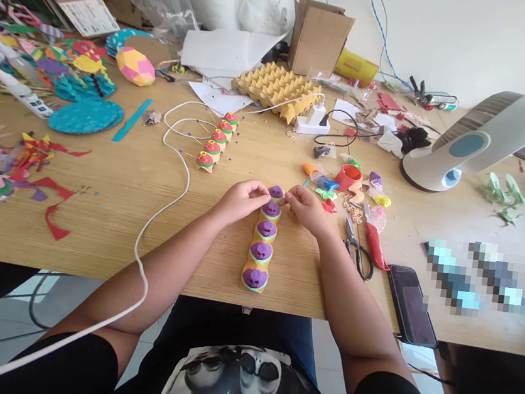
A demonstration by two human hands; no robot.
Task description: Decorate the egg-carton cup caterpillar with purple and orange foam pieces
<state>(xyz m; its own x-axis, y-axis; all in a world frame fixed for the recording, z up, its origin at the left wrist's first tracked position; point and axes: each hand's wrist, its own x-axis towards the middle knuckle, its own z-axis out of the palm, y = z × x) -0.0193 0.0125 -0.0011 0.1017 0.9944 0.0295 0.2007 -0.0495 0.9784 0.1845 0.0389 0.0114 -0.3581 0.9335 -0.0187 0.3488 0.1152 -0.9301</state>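
A strip of egg-carton cups (261, 252) lies lengthwise in front of me, its cups topped with purple clay, pale green rims and small faces. My left hand (244, 200) is closed in a pinch against the left side of its far end. On the other side, my right hand (307, 208) has thumb and fingertips pinched beside the far cups; whatever is between them is too small to make out. Beyond my hands stands a second row of cups (214, 146) in red and green clay, with thin purple-tipped sticks poking out.
Scissors (357, 249), a red-handled knife (375, 241) and a phone (412, 306) lie at the right, near clay packets (325, 183). A white cable (167, 204) crosses at the left. Farther back are a yellow egg tray (275, 88), power strip (312, 125) and white fan (467, 144).
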